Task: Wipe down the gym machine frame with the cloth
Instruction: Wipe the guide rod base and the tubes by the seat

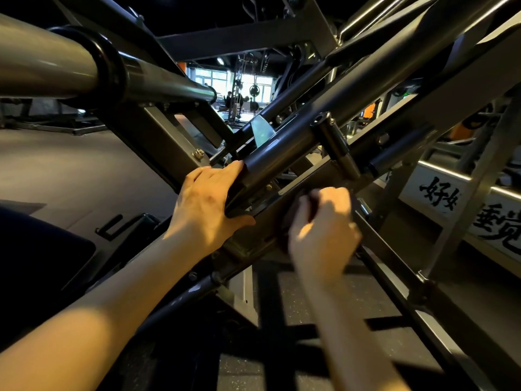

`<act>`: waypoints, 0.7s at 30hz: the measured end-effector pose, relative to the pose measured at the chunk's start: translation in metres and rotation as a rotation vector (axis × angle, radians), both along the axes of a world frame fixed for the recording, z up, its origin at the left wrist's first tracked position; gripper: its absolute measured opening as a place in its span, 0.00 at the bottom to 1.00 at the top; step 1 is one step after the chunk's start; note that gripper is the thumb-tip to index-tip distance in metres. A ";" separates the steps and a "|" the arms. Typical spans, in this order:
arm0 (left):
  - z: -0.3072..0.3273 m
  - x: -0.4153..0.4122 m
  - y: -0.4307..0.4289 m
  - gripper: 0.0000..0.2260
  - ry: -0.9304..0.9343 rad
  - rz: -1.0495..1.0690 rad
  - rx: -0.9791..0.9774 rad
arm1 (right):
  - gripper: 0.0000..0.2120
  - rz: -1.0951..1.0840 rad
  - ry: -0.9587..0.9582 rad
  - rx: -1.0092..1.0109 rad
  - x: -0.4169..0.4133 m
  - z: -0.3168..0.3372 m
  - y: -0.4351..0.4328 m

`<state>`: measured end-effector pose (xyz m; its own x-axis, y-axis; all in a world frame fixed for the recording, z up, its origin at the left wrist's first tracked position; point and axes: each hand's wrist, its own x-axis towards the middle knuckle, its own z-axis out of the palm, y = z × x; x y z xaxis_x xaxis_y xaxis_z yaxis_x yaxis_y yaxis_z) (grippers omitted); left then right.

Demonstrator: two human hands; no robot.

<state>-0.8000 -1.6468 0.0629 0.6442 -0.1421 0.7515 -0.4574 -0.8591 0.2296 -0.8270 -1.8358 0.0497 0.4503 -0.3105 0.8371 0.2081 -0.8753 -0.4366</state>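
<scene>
The gym machine frame (287,142) fills the view as dark grey steel tubes crossing diagonally. My left hand (207,204) grips the lower end of a round tube, fingers over the top and thumb underneath. Just to its right, my right hand (324,230) clutches a dark cloth (293,218) and presses it against a flat diagonal bar of the frame. Most of the cloth is hidden under my fingers.
A thick weight-plate post with a black collar (110,66) juts in from the upper left. A short black peg (335,142) stands out from the frame above my right hand. A white board with black characters (462,210) stands at the right. Rubber floor (310,320) lies below.
</scene>
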 end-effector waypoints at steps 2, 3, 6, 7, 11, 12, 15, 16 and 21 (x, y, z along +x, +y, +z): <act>0.002 0.000 0.002 0.44 0.025 -0.002 0.014 | 0.09 0.183 0.212 -0.121 -0.004 -0.028 0.021; 0.003 -0.001 0.002 0.43 0.032 0.000 0.030 | 0.11 0.252 0.290 -0.214 -0.008 -0.040 0.024; 0.004 -0.015 -0.010 0.36 -0.058 0.053 0.094 | 0.13 0.330 0.441 -0.151 -0.023 -0.044 0.004; 0.003 -0.023 -0.018 0.33 -0.075 0.068 0.066 | 0.13 0.323 0.459 -0.035 -0.030 -0.037 -0.007; -0.011 -0.053 -0.049 0.16 -0.009 -0.252 -0.219 | 0.11 0.382 0.342 0.412 -0.050 -0.013 -0.042; -0.016 -0.056 -0.058 0.14 0.002 -0.345 -0.231 | 0.11 0.428 0.337 0.497 -0.054 -0.007 -0.045; -0.020 -0.063 -0.084 0.11 0.119 -0.463 -0.257 | 0.08 0.542 0.311 0.582 -0.064 0.001 -0.054; -0.019 -0.066 -0.090 0.11 0.150 -0.462 -0.280 | 0.08 0.574 0.308 0.598 -0.066 0.003 -0.056; -0.012 -0.073 -0.100 0.16 0.346 -0.576 -0.470 | 0.13 0.710 0.297 0.624 -0.074 0.004 -0.063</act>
